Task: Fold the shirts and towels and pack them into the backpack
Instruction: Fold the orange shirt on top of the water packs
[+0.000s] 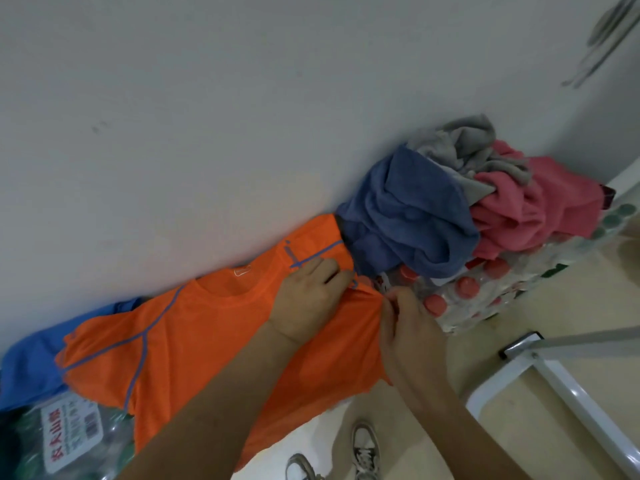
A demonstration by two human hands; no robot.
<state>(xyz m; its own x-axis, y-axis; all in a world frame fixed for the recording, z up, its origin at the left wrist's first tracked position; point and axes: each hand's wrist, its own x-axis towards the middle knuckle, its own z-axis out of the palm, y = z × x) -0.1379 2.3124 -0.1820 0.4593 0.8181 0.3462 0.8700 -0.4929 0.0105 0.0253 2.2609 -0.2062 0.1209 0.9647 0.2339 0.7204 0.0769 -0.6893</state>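
**Here, both hands work one sleeve of the orange shirt**

Firmly, the right hand (405, 327) pinches the sleeve edge of the orange shirt (194, 344), its fingers curled round a small fold of cloth. At about nine o'clock from it, just beside it, the left hand (308, 299) lies knuckles-up on the shirt's shoulder, fingers bent toward a blue seam. Whether they pinch the fabric or only press on it cannot be told.

The shirt lies spread front-up, collar toward the wall (207, 116) at twelve o'clock, its lower hem hanging over the near edge. At nine o'clock, a blue shirt (27, 362) shows from under its far sleeve. At seven o'clock a wrapped pack of water bottles (69, 434) with a red-lettered label sits beneath the cloth.

At three o'clock of the right hand, touching it, is a shrink-wrapped pack of red-capped bottles (467, 285). On that pack, toward one o'clock, a crumpled heap rests: a dark blue towel (405, 216) nearest, a grey cloth (464, 147) behind it and a pink cloth (530, 202) beside it.

At five o'clock stands a white metal frame (554, 375); at six o'clock, the person's two shoes (363, 448) are on the floor.
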